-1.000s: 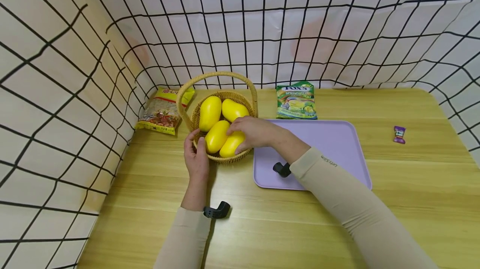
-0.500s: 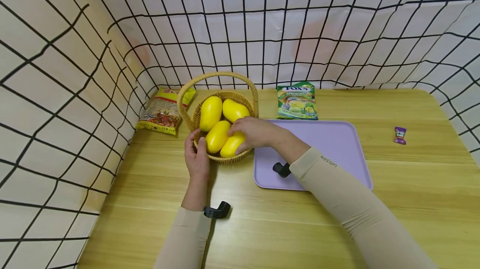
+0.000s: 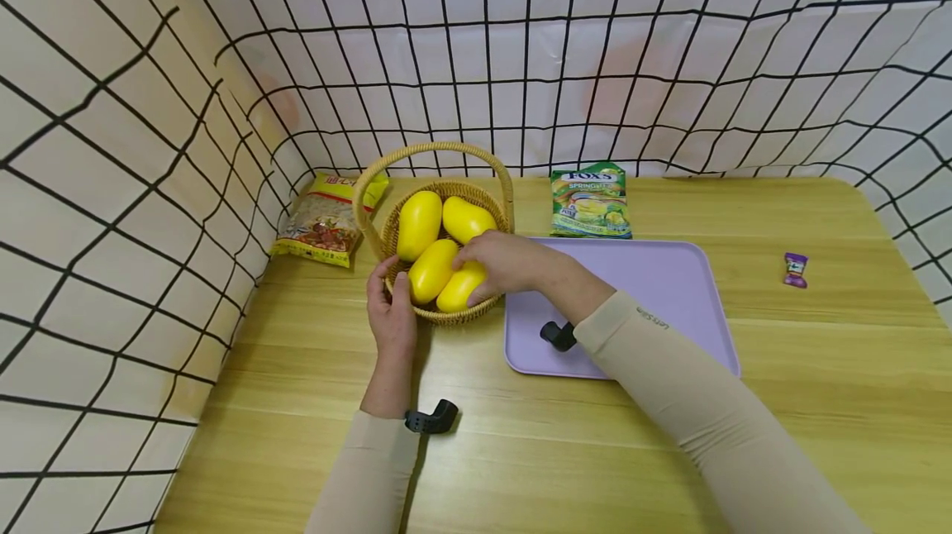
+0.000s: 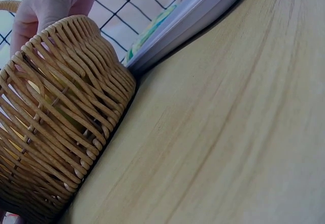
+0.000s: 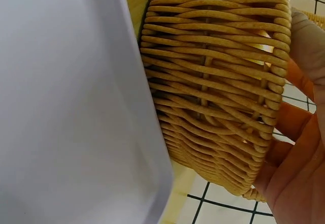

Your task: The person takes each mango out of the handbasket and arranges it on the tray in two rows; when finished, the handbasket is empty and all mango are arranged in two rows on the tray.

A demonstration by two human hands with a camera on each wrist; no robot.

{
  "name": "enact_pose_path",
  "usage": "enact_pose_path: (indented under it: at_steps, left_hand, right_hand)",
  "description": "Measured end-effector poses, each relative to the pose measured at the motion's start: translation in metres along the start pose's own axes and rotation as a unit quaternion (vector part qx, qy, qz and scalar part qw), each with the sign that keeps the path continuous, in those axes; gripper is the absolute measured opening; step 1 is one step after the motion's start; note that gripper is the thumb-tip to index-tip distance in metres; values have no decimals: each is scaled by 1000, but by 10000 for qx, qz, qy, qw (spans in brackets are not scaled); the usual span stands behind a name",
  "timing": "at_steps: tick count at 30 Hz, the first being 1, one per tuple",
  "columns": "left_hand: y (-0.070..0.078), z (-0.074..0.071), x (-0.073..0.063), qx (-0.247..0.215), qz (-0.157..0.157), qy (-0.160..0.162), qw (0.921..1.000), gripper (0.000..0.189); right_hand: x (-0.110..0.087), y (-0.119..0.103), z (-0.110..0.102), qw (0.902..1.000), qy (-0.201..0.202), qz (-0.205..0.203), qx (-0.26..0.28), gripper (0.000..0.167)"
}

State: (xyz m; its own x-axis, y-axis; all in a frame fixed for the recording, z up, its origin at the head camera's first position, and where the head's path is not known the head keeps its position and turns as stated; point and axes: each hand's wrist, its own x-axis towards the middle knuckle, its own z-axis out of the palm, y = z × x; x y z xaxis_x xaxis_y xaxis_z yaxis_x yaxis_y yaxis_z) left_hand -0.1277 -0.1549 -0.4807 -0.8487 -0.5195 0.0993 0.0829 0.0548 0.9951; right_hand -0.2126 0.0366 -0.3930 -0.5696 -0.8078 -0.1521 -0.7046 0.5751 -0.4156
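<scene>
In the head view a wicker basket [image 3: 454, 317] with a tall arched handle holds several yellow mangoes. My left hand [image 3: 392, 323] grips the basket at its front left rim, thumb near the front left mango [image 3: 431, 271]. My right hand [image 3: 509, 261] reaches over the right rim, with fingers and thumb around the front right mango [image 3: 459, 289], which it partly covers. Two more, a back left mango [image 3: 419, 224] and a back right mango [image 3: 465, 219], lie behind. In the right wrist view, the basket's woven side [image 5: 218, 66] hides what my right fingers [image 5: 299, 127] touch.
A lilac tray [image 3: 669, 269] lies close to the basket's right side, under my right forearm. Behind it is a green Fox's candy bag [image 3: 590, 202]. A yellow food packet [image 3: 321, 220] lies left of the basket, a small purple wrapped candy [image 3: 795, 269] far right. Grid-patterned cloth walls surround the table.
Both hands keep their places at the basket and the mangoes stay put. The whole head view has shifted very slightly.
</scene>
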Motion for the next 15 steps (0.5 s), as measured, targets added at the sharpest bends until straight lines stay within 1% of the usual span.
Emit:
enact_pose_path:
  at_steps: [4,7,10,15]
  left_hand:
    - [1,0,0,-19,-3,-36,10000,32]
    - [1,-1,0,-17,6,-54,10000,32]
    - [1,-1,0,-1,15,-41,10000,32]
    - [1,-1,0,35,46,-16,10000,32]
  right_hand:
    - [-3,-4,-5,9999,96,77,-25,63]
    - [-6,-8,-11,9996,255,128,44,64]
    - [-12,-14,-17,9987,482,106,119,64]
    - [-25,-20,-25,9950,980,-28,189,63]
